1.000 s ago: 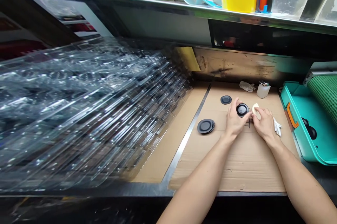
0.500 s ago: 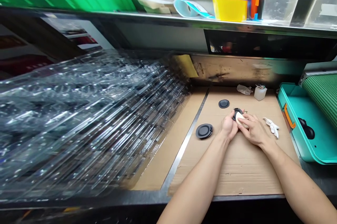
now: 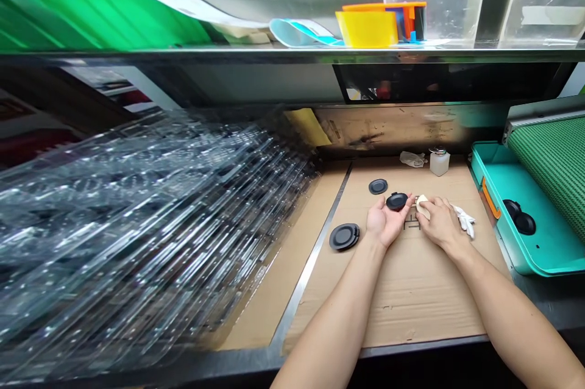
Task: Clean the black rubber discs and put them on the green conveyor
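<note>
My left hand [image 3: 384, 223], palm up, holds a small black round lidded case [image 3: 397, 200] by its edge with the fingertips. Just to the right, my right hand [image 3: 437, 221] pinches a cream-coloured cloth or sponge pad [image 3: 423, 206], apart from the case. Left of my hands, a black round piece [image 3: 378, 186] lies flat on the cardboard sheet [image 3: 411, 297]. A larger black round piece [image 3: 344, 236], perhaps stacked on another, lies nearer me. White glove-like cloth [image 3: 465, 221] rests beside my right hand.
Clear plastic trays [image 3: 150, 242] are stacked high at left, blurred. A teal bin [image 3: 484, 163] at right holds black round pieces [image 3: 524, 223], beside a green conveyor belt [image 3: 553, 157]. A small bottle [image 3: 439, 161] stands at the back. A metal shelf [image 3: 292, 55] crosses above.
The cream pad has come off the black case, and my right hand has drawn away from my left. The case now shows its smooth dark face. The view has shifted slightly.
</note>
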`<state>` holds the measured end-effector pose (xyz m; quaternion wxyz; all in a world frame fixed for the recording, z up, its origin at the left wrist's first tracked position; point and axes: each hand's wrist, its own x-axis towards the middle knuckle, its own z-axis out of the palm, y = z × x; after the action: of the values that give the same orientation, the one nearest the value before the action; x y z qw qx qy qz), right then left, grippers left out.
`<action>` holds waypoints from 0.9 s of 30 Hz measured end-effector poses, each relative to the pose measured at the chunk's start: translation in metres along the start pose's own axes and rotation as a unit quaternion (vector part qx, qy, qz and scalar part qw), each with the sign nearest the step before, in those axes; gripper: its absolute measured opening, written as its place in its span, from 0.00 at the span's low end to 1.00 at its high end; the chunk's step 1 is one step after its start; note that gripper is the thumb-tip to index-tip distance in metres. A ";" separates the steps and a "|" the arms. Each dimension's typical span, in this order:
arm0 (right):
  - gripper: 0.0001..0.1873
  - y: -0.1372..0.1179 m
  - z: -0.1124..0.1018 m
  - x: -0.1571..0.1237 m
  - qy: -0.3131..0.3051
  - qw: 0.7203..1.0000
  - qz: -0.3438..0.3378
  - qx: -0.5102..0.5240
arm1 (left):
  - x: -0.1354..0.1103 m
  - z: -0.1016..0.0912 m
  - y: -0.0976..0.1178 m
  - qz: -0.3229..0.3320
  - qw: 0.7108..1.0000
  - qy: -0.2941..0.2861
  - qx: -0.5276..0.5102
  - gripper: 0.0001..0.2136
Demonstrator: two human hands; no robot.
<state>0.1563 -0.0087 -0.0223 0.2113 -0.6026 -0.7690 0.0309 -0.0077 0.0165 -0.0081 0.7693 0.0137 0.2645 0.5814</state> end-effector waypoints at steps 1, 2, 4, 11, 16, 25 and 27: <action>0.12 0.000 -0.001 0.000 0.000 1.000 0.002 0.000 | 0.000 0.001 0.000 -0.001 1.000 0.007 -0.008 0.21; 0.12 0.001 -0.001 0.000 -0.001 1.000 0.003 -0.001 | -0.001 0.002 0.001 -0.004 1.000 0.010 -0.014 0.20; 0.12 0.002 0.000 0.000 -0.003 1.000 0.001 -0.005 | -0.002 0.004 0.001 -0.013 1.000 0.012 -0.024 0.20; 0.15 0.002 -0.004 0.003 0.031 0.999 -0.013 0.001 | -0.005 0.006 0.000 -0.019 0.999 0.016 -0.044 0.17; 0.17 0.013 -0.033 0.007 0.117 0.989 0.077 -0.035 | -0.005 0.008 0.001 -0.028 0.998 0.025 -0.049 0.18; 0.08 0.043 -0.054 0.011 -0.076 0.987 0.136 -0.033 | -0.006 0.007 -0.005 0.002 0.998 -0.005 0.069 0.18; 0.08 0.036 -0.054 0.012 -0.030 0.996 0.080 0.040 | -0.006 0.005 -0.011 0.044 0.984 -0.027 0.169 0.18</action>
<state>0.2063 0.0017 0.0192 0.2087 -0.6522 -0.7223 0.0963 0.0031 0.0089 -0.0053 0.7367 0.1705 0.3371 0.5609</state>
